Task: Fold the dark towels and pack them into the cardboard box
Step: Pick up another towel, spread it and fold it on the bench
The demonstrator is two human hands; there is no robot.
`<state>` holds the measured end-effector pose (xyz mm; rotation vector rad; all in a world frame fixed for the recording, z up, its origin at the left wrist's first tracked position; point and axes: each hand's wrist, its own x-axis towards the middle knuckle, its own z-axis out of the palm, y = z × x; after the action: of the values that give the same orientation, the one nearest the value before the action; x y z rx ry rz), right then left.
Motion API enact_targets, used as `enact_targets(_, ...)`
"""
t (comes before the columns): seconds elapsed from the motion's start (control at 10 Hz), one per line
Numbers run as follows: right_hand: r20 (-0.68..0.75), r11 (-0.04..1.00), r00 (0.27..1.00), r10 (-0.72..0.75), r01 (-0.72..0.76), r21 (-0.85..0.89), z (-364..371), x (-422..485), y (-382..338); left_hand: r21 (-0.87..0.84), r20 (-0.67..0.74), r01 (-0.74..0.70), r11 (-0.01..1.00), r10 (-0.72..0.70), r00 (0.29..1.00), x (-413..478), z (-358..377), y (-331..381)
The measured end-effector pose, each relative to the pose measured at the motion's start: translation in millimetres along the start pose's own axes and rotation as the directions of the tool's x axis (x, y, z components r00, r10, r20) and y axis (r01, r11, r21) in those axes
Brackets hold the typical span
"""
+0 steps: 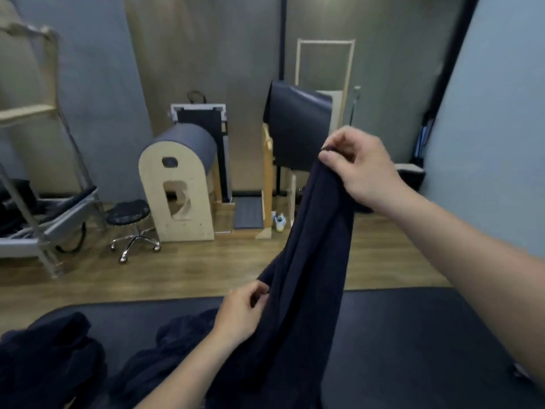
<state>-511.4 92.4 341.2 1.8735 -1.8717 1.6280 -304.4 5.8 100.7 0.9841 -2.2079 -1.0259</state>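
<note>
Dark towel (pixel 312 261) hanging, right grip (pixel 356 169) pinching its top corner, left grip (pixel 241 314) pinching its side edge

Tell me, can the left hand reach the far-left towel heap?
Probably, once free: the heap lies uncovered on the mat, close by the left hand, but that hand grips the hanging towel.

We see the right hand (pixel 358 165) pinching the top corner of a dark towel (pixel 312 261) held high — the left hand (pixel 240 315) grips its lower edge — above a dark mat (pixel 413 335) where more crumpled towels (pixel 53 358) lie.
</note>
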Motion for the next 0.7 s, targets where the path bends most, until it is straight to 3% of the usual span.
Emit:
enact_targets(0.1,-0.071,0.989,0.997,0.017,-0.027,-0.144,-35,32,14,-0.140,-0.169,-0.009,0.990,-0.015,0.986,36,-30,40)
enact_targets(0.2,-0.172,0.966,0.984,0.039,-0.081,-0.244,-68,53,24,-0.249,-0.437,-0.128,0.960,0.007,0.900,74,-89,95)
enact_targets(0.3,-0.284,0.950,0.954,0.092,-0.169,-0.261,-98,70,30,0.056,-0.284,-0.277,0.959,0.281,0.916,94,-135,135)
enact_targets(0.4,-0.355,0.928,0.929,0.108,-0.223,-0.300,-128,80,32,0.558,0.009,-0.271,0.785,0.321,0.947,113,-159,133)
enact_targets(0.5,-0.469,0.918,0.880,0.078,-0.247,-0.310,-167,89,24,0.869,-0.017,-0.103,0.484,0.236,0.972,119,-165,111)
enact_targets(0.6,-0.583,0.890,0.808,0.088,-0.326,-0.318,-214,89,21,0.954,-0.035,-0.042,0.296,0.252,0.967,148,-223,98)
enact_targets(0.7,-0.698,0.843,0.698,0.161,-0.465,-0.271,-265,75,27,0.882,-0.283,0.210,0.421,0.118,0.952,227,-165,139)
